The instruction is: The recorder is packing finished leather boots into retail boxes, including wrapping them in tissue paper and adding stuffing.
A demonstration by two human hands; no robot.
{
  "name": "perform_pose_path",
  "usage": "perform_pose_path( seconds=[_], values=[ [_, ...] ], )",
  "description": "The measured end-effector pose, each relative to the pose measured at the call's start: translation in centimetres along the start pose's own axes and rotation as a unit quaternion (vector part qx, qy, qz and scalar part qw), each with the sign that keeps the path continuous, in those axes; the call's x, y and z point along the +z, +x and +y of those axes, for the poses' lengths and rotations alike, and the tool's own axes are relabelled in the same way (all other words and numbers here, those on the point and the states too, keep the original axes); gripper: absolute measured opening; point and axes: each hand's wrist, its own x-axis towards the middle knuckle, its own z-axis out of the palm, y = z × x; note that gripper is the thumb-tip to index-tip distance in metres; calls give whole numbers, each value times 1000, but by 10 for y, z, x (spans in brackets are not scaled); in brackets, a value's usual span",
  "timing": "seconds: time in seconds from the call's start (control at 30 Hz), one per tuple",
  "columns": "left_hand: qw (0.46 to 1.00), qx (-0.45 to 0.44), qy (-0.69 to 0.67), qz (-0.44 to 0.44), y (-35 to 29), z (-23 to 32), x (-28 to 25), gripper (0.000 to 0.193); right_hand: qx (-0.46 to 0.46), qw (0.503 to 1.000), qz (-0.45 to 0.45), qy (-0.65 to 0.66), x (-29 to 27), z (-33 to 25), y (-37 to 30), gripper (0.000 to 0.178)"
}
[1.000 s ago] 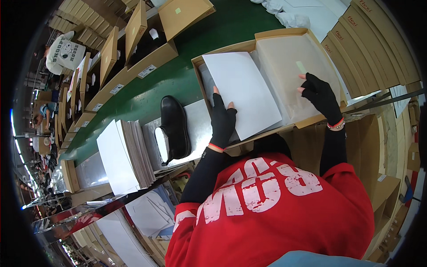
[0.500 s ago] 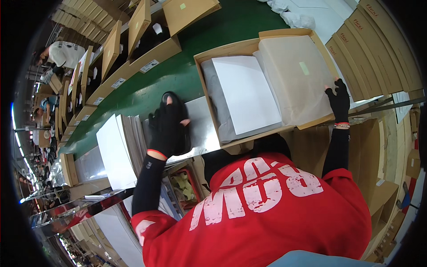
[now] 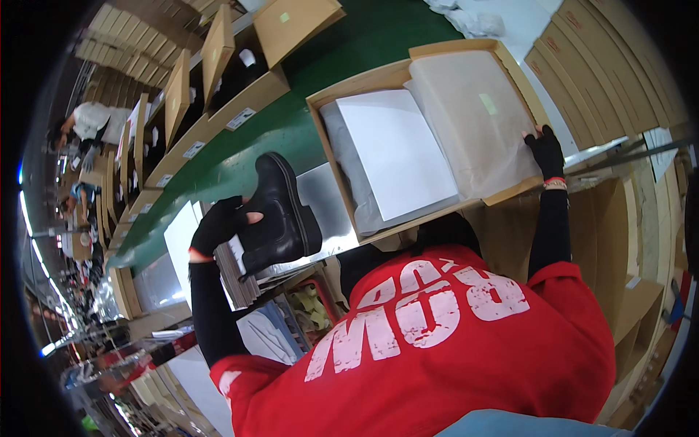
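Note:
A black ankle boot (image 3: 273, 218) with a block heel lies on its side, its toe pointing away from me. My left hand (image 3: 222, 226), in a black fingerless glove, is closed on the boot, thumb across its upper. To the right, my right hand (image 3: 545, 151), gloved alike, grips the right edge of an open brown cardboard shoebox (image 3: 338, 171). A white sheet (image 3: 397, 153) lies over grey tissue in its left half. Cream tissue paper (image 3: 473, 120) with a pale green sticker covers the right half.
A stack of paper sheets (image 3: 237, 280) stands beside my left hand on a metal worktop (image 3: 324, 200). Beyond runs a green surface (image 3: 313, 73) with a row of open boxes (image 3: 218, 124). Closed brown boxes (image 3: 590, 80) stand at the right. A person (image 3: 98, 122) bends over at far left.
My left hand has moved left and turned the boot, so its side and heel now show. My right hand stays at the shoebox edge. The view has shifted slightly.

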Motion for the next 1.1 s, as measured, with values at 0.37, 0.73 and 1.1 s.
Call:
perform_pose_path(
  seconds=[0.37,0.73,1.1],
  values=[
    [984,156,-90,8,104,158,146,61,-13,995,-27,94,16,6,7,31],
    [853,371,227,290,129,148,231,55,-172,976,115,-65,11,-50,14,48],
    [840,484,-21,244,2,158,191,79,-565,787,-246,31,148,-241,-140,69]
  ],
)
